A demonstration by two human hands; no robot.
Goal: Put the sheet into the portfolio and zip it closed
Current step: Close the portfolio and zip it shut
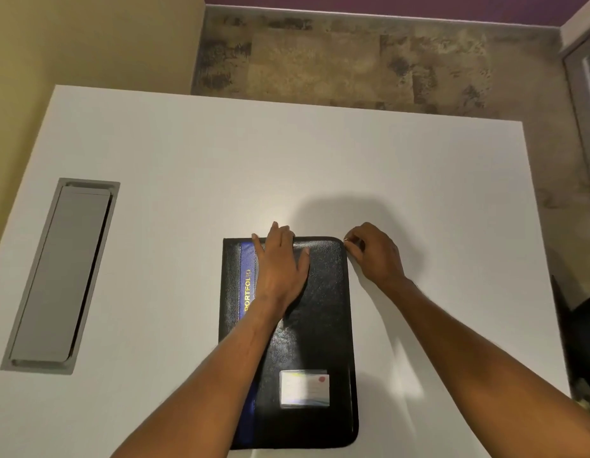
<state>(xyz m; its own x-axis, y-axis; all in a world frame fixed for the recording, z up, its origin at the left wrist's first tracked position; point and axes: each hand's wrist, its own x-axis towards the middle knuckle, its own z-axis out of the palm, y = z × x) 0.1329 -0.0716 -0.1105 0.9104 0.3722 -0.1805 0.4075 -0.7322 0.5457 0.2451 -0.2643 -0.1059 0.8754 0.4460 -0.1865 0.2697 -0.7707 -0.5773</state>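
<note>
A black portfolio with a blue stripe and gold lettering lies closed on the white table. A clear card pocket sits on its cover. My left hand rests flat on the portfolio's far end, fingers spread. My right hand is at the far right corner, its fingertips pinched on the small metal zipper pull. No sheet is visible; the portfolio's inside is hidden.
A grey cable hatch is set into the table at the left. A dark chair stands past the table's right edge. Mottled carpet lies beyond the far edge.
</note>
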